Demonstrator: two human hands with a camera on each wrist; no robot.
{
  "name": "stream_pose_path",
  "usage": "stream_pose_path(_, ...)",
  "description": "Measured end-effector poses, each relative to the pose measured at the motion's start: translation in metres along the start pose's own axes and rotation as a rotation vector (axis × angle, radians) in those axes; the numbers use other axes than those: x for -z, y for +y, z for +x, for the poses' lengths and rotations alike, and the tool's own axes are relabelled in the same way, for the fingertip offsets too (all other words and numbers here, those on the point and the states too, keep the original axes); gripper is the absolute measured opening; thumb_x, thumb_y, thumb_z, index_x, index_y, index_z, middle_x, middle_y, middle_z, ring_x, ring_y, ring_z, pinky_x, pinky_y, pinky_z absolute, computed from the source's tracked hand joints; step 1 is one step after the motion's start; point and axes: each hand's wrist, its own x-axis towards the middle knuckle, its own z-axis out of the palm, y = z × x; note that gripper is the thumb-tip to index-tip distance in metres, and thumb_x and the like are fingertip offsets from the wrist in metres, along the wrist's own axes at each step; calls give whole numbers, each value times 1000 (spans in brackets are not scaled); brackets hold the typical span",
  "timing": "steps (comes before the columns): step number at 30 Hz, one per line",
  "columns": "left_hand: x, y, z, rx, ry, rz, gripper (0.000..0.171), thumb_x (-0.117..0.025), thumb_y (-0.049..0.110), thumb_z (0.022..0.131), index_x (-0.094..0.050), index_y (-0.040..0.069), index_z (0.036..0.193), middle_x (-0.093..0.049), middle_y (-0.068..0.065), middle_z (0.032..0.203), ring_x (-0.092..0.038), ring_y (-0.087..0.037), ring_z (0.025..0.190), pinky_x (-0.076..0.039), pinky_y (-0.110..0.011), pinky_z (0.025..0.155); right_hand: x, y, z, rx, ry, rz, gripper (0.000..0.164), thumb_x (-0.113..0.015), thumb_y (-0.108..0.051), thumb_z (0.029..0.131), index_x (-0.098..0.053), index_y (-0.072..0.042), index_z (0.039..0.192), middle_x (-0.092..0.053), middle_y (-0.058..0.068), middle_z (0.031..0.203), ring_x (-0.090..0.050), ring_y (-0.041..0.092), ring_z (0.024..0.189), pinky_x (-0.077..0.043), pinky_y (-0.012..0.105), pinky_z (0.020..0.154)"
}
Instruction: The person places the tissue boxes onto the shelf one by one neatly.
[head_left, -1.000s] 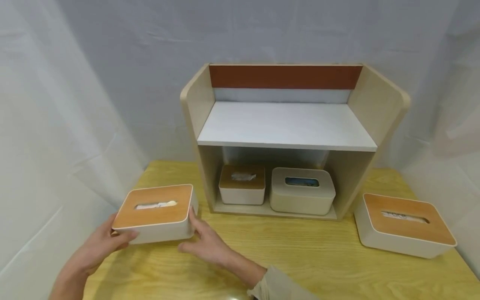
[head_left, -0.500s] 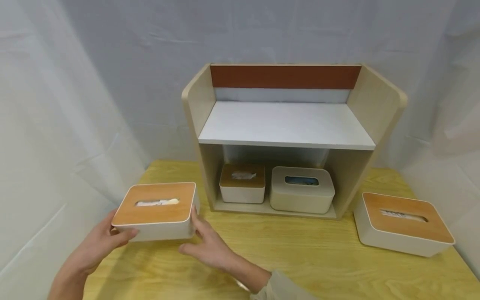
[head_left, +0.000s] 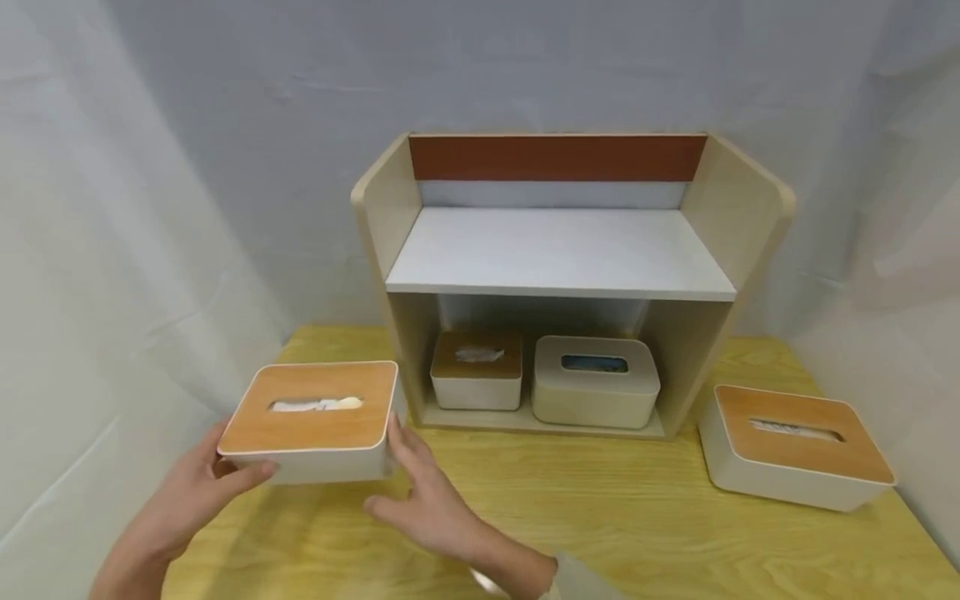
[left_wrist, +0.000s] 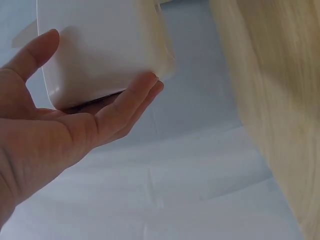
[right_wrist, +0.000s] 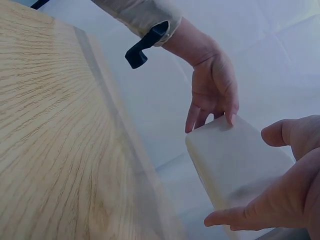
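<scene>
A white tissue box (head_left: 311, 408) with a wood-look lid and a slot showing tissue hangs above the table at the left. My left hand (head_left: 180, 500) grips its near left corner, thumb on the front wall. In the left wrist view, that hand's fingers (left_wrist: 127, 102) run along the white box (left_wrist: 105, 45). At the other end, my right hand (head_left: 431, 500) lays fairly straight fingers against the right wall, its thumb apart from the box. The right wrist view shows both hands at opposite ends of the box (right_wrist: 235, 155).
A two-level desk shelf (head_left: 558, 250) stands behind. Its lower level holds a small wood-lidded tissue box (head_left: 477, 371) and a cream tissue box (head_left: 596, 382). Another wood-lidded tissue box (head_left: 798, 446) sits on the wooden table (head_left: 600, 517) at the right. Pale sheeting (head_left: 135, 250) surrounds the table.
The held tissue box has shifted slightly right and up, towards the shelf, and both hands stay on it. The head view has turned a little. The other boxes stay put.
</scene>
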Motion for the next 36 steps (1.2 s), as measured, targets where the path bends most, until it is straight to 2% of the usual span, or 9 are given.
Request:
stream_pose_path(4, -2, 6, 0, -37, 39, 35, 83, -69, 17, 94, -18, -1, 156, -46, -28, 141, -51, 12, 99, -50, -19, 76, 4, -4, -5, 2, -6, 46, 98, -70, -29, 84, -6, -43, 156, -7, -2, 166, -20, 33, 148, -40, 59, 105)
stream_pose_path(8, -5, 10, -3, -72, 75, 54, 79, -70, 15, 94, -24, 1, 156, -56, 0, 132, -54, 9, 100, -50, -20, 75, 10, -7, -10, 29, -8, 103, 95, -69, -27, 86, -8, -42, 156, -6, -7, 166, -18, 31, 148, -41, 58, 105)
stream_pose_path(10, -5, 14, -5, -67, 88, 72, 78, -70, 17, 94, -24, 3, 156, -55, 4, 132, -53, 11, 101, -50, -19, 75, 13, -8, -11, 46, -8, 117, 93, -68, -26, 87, -9, -41, 157, -7, -7, 166, -18, 32, 148, -42, 56, 104)
stream_pose_path(15, -7, 26, -12, -21, 80, 102, 82, -69, 22, 94, -21, 10, 159, -48, -19, 143, -48, 17, 103, -48, -18, 75, 21, -13, -17, 75, 15, 147, 89, -68, -24, 89, -12, -36, 158, -11, -4, 165, -23, 32, 147, -42, 54, 106)
stream_pose_path(16, -8, 28, -13, -18, 81, 105, 82, -70, 23, 94, -21, 12, 159, -49, -18, 143, -48, 17, 103, -48, -18, 75, 23, -14, -18, 81, 25, 145, 89, -67, -23, 89, -12, -35, 158, -11, -3, 165, -25, 32, 147, -41, 54, 106)
stream_pose_path(20, -13, 36, -17, -51, 103, 102, 80, -71, 21, 93, -26, 18, 158, -56, 10, 132, -52, 14, 101, -50, -20, 73, 28, -17, -24, 110, 65, 143, 86, -66, -21, 91, -14, -30, 159, -15, 1, 164, -30, 30, 144, -39, 54, 108)
stream_pose_path(24, -19, 40, -19, -144, 154, 84, 77, -72, 12, 91, -32, 17, 156, -52, 32, 121, -57, 10, 99, -54, -21, 70, 33, -18, -32, 134, 91, 174, 80, -65, -22, 94, -17, -26, 159, -18, 8, 163, -31, 32, 142, -36, 58, 109)
stream_pose_path(29, -28, 46, -20, -232, 185, 66, 78, -72, 6, 90, -33, 17, 156, -48, 32, 128, -58, 7, 100, -55, -20, 72, 39, -22, -39, 130, 108, 215, 76, -63, -21, 96, -19, -27, 158, -19, 12, 161, -27, 34, 143, -34, 61, 109)
stream_pose_path(36, -37, 62, -22, -278, 231, 50, 81, -74, 4, 88, -33, 21, 156, -56, 25, 123, -63, 0, 96, -56, -20, 74, 49, -28, -41, 164, 153, 209, 72, -62, -15, 97, -24, -27, 157, -25, 13, 158, -34, 30, 137, -39, 48, 107)
